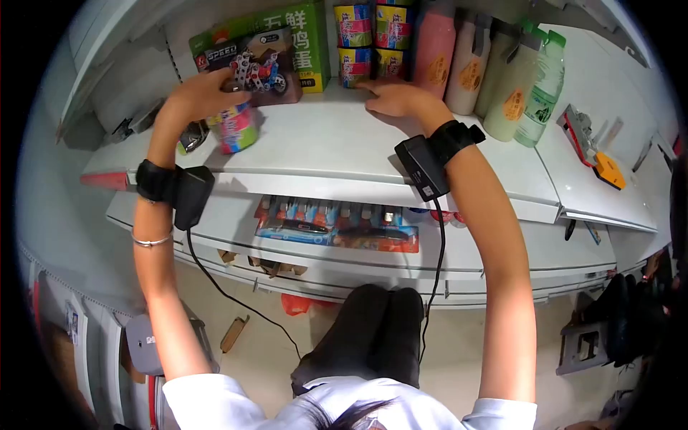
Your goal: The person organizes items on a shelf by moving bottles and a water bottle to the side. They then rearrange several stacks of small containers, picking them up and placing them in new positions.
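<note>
My left hand is closed round the top of a pink, yellow and green can at the left of the white shelf. Behind it stand a toy box marked SPEED and a green box. My right hand is at the shelf's middle, palm down, fingers apart, its fingertips by the base of the stacked cans. It holds nothing that I can see. Just right of it stands a pink bottle.
More bottles and a green-labelled plastic bottle stand at the right, then a red and orange tool. Blister packs lie on the lower shelf. Cables hang from both wrist devices. A grey stool is on the floor.
</note>
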The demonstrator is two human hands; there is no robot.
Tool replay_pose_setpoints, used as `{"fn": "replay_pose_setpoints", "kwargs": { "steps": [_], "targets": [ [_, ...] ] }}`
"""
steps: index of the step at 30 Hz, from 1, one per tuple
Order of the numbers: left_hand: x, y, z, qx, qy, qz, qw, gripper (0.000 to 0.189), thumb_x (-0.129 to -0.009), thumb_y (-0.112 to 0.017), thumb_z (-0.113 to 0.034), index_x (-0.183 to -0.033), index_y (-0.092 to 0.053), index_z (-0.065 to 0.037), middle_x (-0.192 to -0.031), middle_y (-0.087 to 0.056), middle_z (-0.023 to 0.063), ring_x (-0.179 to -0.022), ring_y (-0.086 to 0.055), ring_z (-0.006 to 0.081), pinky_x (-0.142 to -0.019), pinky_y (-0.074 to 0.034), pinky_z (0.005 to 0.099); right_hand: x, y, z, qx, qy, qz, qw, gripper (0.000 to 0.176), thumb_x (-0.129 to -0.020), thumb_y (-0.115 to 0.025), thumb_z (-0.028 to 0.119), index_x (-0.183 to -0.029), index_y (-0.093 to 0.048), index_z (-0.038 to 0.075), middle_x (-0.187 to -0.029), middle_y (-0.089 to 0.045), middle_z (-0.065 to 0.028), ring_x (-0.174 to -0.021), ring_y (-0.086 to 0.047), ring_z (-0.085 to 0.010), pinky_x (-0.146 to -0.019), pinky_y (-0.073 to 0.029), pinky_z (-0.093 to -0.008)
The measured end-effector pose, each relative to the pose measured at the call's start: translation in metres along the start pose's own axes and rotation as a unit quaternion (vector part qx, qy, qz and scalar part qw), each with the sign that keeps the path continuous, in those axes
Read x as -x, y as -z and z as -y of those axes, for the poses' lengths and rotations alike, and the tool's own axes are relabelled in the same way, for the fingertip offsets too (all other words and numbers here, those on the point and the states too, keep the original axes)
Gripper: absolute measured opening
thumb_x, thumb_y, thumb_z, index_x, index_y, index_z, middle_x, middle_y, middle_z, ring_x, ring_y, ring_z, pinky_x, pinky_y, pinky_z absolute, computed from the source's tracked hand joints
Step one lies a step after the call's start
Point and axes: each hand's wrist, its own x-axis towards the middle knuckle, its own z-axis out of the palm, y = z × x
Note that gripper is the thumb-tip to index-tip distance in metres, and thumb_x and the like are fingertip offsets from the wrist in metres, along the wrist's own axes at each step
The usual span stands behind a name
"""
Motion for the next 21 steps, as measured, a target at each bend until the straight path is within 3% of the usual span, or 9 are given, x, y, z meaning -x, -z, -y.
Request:
{"fn": "replay_pose_setpoints", "kwargs": {
  "steps": [4,7,8,10,12,13,15,17,21],
  "targets": [
    [-0.024,-0.004,-0.052,0.065,-0.037,0.028,0.997,0.069,-0.073,-0.053,-0.063,-0.116,-0.056,-0.008,-0.111,-0.058,0.0203,-0.100,-0.057,0.0354,-0.084,-0.045,0.0385,-0.001,0.006,0.010,-0.038,-0.015,-0.020,0.999,0.053,-0.083,-0.045,0.039,-0.127,-0.044,0.009,-0.122,-0.051,-0.0185,-0.108,-0.051,-0.0308,-0.093,-0.040,-0.0338],
    [-0.040,-0.009,-0.095,0.060,-0.039,0.013,0.997,0.072,-0.074,-0.050,-0.065,-0.114,-0.056,-0.005,-0.105,-0.059,0.0226,-0.097,-0.057,0.0365,-0.081,-0.046,0.0387,0.004,0.020,0.018,-0.082,0.107,-0.067,0.989,0.048,-0.087,-0.042,0.039,-0.122,-0.048,0.007,-0.108,-0.057,-0.0146,-0.088,-0.058,-0.0243,-0.079,-0.047,-0.0313],
    [-0.044,-0.013,-0.109,0.066,-0.030,-0.006,0.997,0.072,-0.075,-0.048,-0.065,-0.114,-0.056,-0.005,-0.102,-0.060,0.0230,-0.096,-0.058,0.0365,-0.081,-0.046,0.0387,0.007,0.024,0.027,-0.250,0.039,-0.083,0.964,0.046,-0.088,-0.040,0.038,-0.121,-0.049,0.007,-0.102,-0.056,-0.0136,-0.081,-0.057,-0.0222,-0.073,-0.047,-0.0304],
    [-0.062,-0.027,-0.118,0.103,-0.048,-0.062,0.992,0.073,-0.076,-0.046,-0.066,-0.113,-0.057,-0.004,-0.097,-0.061,0.0235,-0.093,-0.058,0.0364,-0.080,-0.046,0.0389,0.018,0.037,0.056,-0.555,-0.092,-0.112,0.819,0.043,-0.091,-0.036,0.036,-0.118,-0.050,0.007,-0.090,-0.056,-0.0115,-0.068,-0.055,-0.0180,-0.062,-0.047,-0.0285],
    [-0.086,-0.035,-0.123,0.165,-0.099,-0.134,0.972,0.073,-0.076,-0.045,-0.067,-0.112,-0.058,-0.004,-0.093,-0.061,0.0235,-0.092,-0.059,0.0363,-0.080,-0.046,0.0392,0.010,0.040,0.044,-0.453,-0.049,-0.156,0.876,0.043,-0.092,-0.035,0.037,-0.118,-0.050,0.006,-0.083,-0.054,-0.0105,-0.065,-0.054,-0.0170,-0.058,-0.045,-0.0284],
    [-0.092,-0.028,-0.125,0.174,-0.084,-0.111,0.975,0.073,-0.076,-0.045,-0.066,-0.112,-0.058,-0.004,-0.093,-0.062,0.0228,-0.091,-0.059,0.0361,-0.080,-0.046,0.0397,0.009,0.043,0.040,-0.399,-0.030,-0.175,0.899,0.043,-0.092,-0.035,0.038,-0.117,-0.050,0.006,-0.080,-0.053,-0.0099,-0.063,-0.054,-0.0164,-0.056,-0.045,-0.0283],
    [-0.103,-0.013,-0.130,0.191,-0.056,-0.062,0.978,0.071,-0.077,-0.046,-0.066,-0.112,-0.058,-0.005,-0.092,-0.062,0.0215,-0.091,-0.059,0.0356,-0.081,-0.046,0.0406,0.011,0.042,0.036,-0.440,-0.054,-0.215,0.870,0.052,-0.089,-0.040,0.045,-0.122,-0.047,0.006,-0.082,-0.054,-0.0110,-0.064,-0.055,-0.0162,-0.057,-0.044,-0.0286],
    [-0.128,-0.036,-0.124,0.169,-0.117,-0.207,0.957,0.066,-0.079,-0.046,-0.062,-0.110,-0.059,-0.005,-0.090,-0.062,0.0202,-0.091,-0.060,0.0345,-0.079,-0.046,0.0410,0.008,0.042,0.033,-0.436,-0.052,-0.237,0.867,0.055,-0.087,-0.043,0.047,-0.124,-0.046,0.006,-0.085,-0.055,-0.0106,-0.065,-0.055,-0.0159,-0.057,-0.044,-0.0279],
    [-0.111,-0.037,-0.144,0.212,-0.106,-0.306,0.922,0.055,-0.085,-0.046,-0.053,-0.112,-0.057,-0.006,-0.096,-0.060,0.0164,-0.090,-0.059,0.0339,-0.078,-0.045,0.0406,0.000,0.035,0.027,-0.344,-0.053,-0.263,0.900,0.060,-0.084,-0.050,0.049,-0.126,-0.044,0.006,-0.092,-0.057,-0.0091,-0.068,-0.054,-0.0147,-0.059,-0.043,-0.0264]
  ]
}}
